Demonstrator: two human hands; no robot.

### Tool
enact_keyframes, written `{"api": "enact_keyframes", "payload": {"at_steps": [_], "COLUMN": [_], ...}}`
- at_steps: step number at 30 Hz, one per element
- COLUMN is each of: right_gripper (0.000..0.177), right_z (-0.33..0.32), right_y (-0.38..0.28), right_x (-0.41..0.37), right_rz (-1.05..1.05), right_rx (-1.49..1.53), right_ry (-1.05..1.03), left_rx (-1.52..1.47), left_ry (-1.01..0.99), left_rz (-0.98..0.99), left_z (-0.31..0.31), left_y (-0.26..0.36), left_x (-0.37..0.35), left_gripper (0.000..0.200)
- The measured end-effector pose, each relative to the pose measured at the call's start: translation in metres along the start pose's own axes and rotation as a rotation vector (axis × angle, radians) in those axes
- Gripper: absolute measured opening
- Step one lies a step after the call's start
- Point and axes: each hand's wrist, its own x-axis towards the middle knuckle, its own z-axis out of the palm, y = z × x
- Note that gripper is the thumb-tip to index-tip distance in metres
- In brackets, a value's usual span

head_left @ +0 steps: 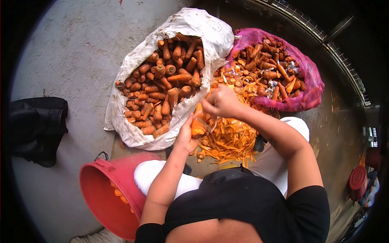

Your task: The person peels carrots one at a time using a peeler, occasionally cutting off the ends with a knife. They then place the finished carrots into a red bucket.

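Note:
My left hand (187,135) is wrapped round a bright orange carrot (198,127), its thick end pointing toward me. Just above and to the right, my right hand (223,102) is closed in a fist close to the carrot. A pale, motion-smeared shape shows below that fist, too blurred to name. Under both hands lies a heap of carrot peelings (229,139) with cut-off carrot ends among them. Unpeeled carrots (160,87) fill a white woven sack (178,26) lying open beyond my left hand.
A pink mesh sack (312,81) with carrots and trimmings lies at the upper right. Beside my left leg a red bucket (91,194) is tipped over, with orange pieces inside. Dark cloth (36,129) lies at the far left. A metal grating (340,54) runs along the right.

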Motion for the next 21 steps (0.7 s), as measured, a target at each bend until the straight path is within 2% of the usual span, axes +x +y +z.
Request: {"api": "enact_keyframes", "payload": {"at_steps": [2, 3, 5, 8, 10, 11, 12, 14, 16, 18, 20, 21], "right_gripper": [0.036, 0.035, 0.035, 0.036, 0.035, 0.035, 0.037, 0.044, 0.047, 0.049, 0.047, 0.046], "right_z": [0.006, 0.01, 0.013, 0.006, 0.007, 0.004, -0.003, -0.01, -0.023, -0.026, -0.021, -0.021], "right_y": [-0.011, -0.011, -0.006, -0.003, 0.006, 0.013, 0.02, 0.044, 0.068, 0.083, 0.084, 0.076], "right_x": [-0.006, -0.009, -0.011, -0.01, -0.01, -0.008, -0.004, 0.002, 0.005, 0.002, 0.0, 0.002], "right_rz": [-0.192, -0.21, -0.208, -0.171, -0.159, -0.023, 0.015, 0.197, 0.254, 0.506, 0.566, 0.599], "right_rx": [-0.098, -0.094, -0.11, -0.119, -0.113, -0.125, -0.125, -0.249, -0.472, -0.473, -0.339, -0.263], "right_ry": [0.039, 0.002, 0.017, 0.034, 0.052, 0.012, 0.078, 0.028, -0.089, -0.015, 0.062, -0.006], "left_rx": [-0.037, -0.037, 0.006, -0.033, 0.059, 0.105, 0.124, 0.159, 0.139, 0.102, 0.042, 0.006], "left_ry": [0.032, 0.02, 0.042, 0.018, -0.05, -0.083, -0.122, -0.202, -0.236, -0.306, -0.332, -0.343], "left_rz": [-0.014, -0.01, -0.02, -0.025, 0.023, 0.047, 0.02, -0.035, -0.062, -0.1, -0.096, -0.09], "left_z": [0.002, -0.001, -0.009, 0.011, -0.001, -0.006, -0.005, -0.001, 0.002, 0.008, 0.005, 0.003], "left_y": [0.0, -0.002, -0.005, -0.003, -0.004, -0.006, -0.006, -0.005, -0.007, -0.002, 0.003, 0.004], "left_x": [0.0, 0.002, 0.008, 0.001, 0.004, 0.004, 0.002, -0.002, -0.005, -0.012, -0.013, -0.013], "left_gripper": [0.037, 0.036, 0.036, 0.037, 0.037, 0.038, 0.038, 0.04, 0.041, 0.042, 0.043, 0.044]}}
